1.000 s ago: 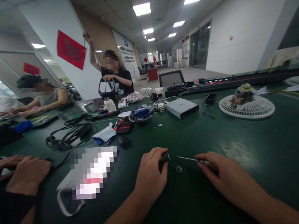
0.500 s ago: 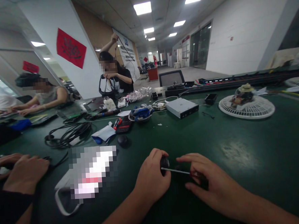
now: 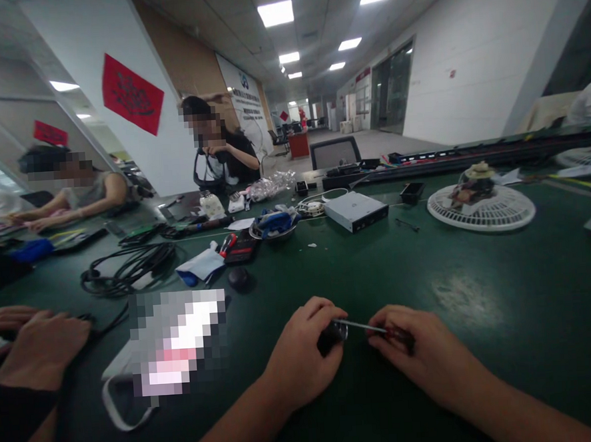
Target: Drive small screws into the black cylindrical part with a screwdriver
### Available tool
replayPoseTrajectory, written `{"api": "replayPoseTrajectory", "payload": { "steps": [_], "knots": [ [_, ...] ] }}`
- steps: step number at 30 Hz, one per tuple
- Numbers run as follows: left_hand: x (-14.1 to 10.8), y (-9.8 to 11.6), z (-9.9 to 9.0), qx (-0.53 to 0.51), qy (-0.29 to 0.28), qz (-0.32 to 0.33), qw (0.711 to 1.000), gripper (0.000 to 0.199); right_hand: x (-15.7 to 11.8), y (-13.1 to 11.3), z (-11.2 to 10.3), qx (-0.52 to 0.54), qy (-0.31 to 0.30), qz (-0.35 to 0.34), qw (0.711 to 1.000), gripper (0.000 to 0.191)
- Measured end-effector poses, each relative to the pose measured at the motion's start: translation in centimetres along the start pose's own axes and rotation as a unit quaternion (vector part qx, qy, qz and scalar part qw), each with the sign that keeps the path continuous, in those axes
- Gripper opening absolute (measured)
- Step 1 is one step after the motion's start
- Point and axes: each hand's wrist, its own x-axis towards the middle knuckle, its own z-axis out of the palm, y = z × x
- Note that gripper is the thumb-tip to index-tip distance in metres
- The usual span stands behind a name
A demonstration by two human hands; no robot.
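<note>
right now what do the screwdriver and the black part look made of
The screwdriver shaft looks like polished steel, going by its shine; the red handle, mostly hidden, seems plastic. The black part has a dull sheen, so plastic or rubber, hard to tell.

A red-handled screwdriver [image 3: 361,326] has its steel tip touching a small black cylinder [image 3: 330,339].

The left hand [image 3: 304,357] and right hand [image 3: 418,347] at the near edge of the surface [image 3: 479,283]
A screwdriver [image 3: 365,327] runs from the right hand to a small part [image 3: 331,339] in the left; nearer the far edge, left to right: cable coil [image 3: 128,268], metal bowl [image 3: 274,225], drive enclosure [image 3: 356,211], fan guard [image 3: 481,209].
</note>
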Motion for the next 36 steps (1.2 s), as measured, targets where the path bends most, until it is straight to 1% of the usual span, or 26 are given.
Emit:
{"api": "replayPoseTrajectory", "payload": {
  "steps": [2, 4, 6, 9, 10, 12, 15, 16, 18, 20, 22, 25, 29, 31, 32, 34, 36],
  "knots": [
    [-0.1, 0.1, 0.0, 0.001, -0.017, 0.02, 1.0, 0.044, 0.0, -0.2, -0.3, 0.042, 0.026, 0.053, 0.997, 0.008],
    [-0.2, 0.2, -0.1, -0.001, -0.029, 0.042, 0.999, 0.046, 0.0, -0.3, -0.4, 0.098, 0.042, 0.075, 0.991, 0.01],
    [-0.2, 0.3, -0.2, -0.004, -0.035, 0.063, 0.997, 0.044, 0.0, -0.3, -0.5, 0.136, 0.042, 0.091, 0.986, 0.01],
    [-0.1, 0.6, -0.3, -0.005, -0.039, 0.091, 0.995, 0.04, -0.3, -0.4, -0.5, 0.134, 0.03, 0.116, 0.984, 0.013],
    [-0.1, 0.7, -0.3, -0.005, -0.04, 0.098, 0.994, 0.038, -0.4, -0.5, -0.5, 0.126, 0.027, 0.114, 0.985, 0.013],
    [-0.1, 0.9, -0.3, -0.004, -0.039, 0.11, 0.993, 0.036, -0.6, -0.7, -0.4, 0.12, 0.025, 0.089, 0.988, 0.013],
    [-0.2, 1.0, -0.2, -0.011, -0.032, 0.13, 0.991, 0.032, -0.9, -0.9, -0.2, 0.115, 0.024, 0.047, 0.992, 0.03],
    [-0.2, 1.0, -0.2, -0.013, -0.03, 0.138, 0.99, 0.031, -0.9, -0.9, -0.1, 0.113, 0.027, 0.03, 0.993, 0.033],
    [-0.3, 1.0, -0.1, -0.015, -0.03, 0.158, 0.987, 0.03, -0.9, -0.8, 0.0, 0.108, 0.033, -0.001, 0.994, 0.034],
    [-0.4, 1.0, 0.0, -0.009, -0.035, 0.177, 0.984, 0.031, -0.8, -0.7, 0.1, 0.106, 0.04, -0.016, 0.993, 0.035],
    [-0.4, 1.0, 0.1, -0.003, -0.041, 0.192, 0.98, 0.032, -0.7, -0.5, 0.2, 0.103, 0.038, -0.006, 0.994, 0.035],
    [-0.5, 0.9, 0.1, -0.004, -0.047, 0.213, 0.976, 0.03, -0.6, -0.6, 0.3, 0.095, 0.028, 0.015, 0.995, 0.029],
    [-0.4, 0.9, -0.1, -0.025, -0.024, 0.232, 0.972, 0.03, -0.7, -1.1, 0.3, 0.098, 0.026, 0.019, 0.995, 0.019],
    [-0.4, 1.1, -0.2, -0.025, -0.031, 0.23, 0.972, 0.029, -0.8, -1.3, 0.2, 0.108, 0.017, 0.023, 0.994, 0.017],
    [-0.4, 1.2, -0.2, -0.019, -0.043, 0.228, 0.973, 0.028, -0.8, -1.2, 0.2, 0.114, 0.003, 0.035, 0.993, 0.016],
    [-0.4, 1.5, -0.2, -0.004, -0.067, 0.23, 0.971, 0.025, -0.7, -1.1, 0.1, 0.136, -0.032, 0.081, 0.987, 0.018],
    [-0.5, 1.7, -0.2, 0.007, -0.074, 0.237, 0.969, 0.025, -0.5, -0.8, 0.0, 0.171, -0.056, 0.123, 0.976, 0.021]
  ]
}}
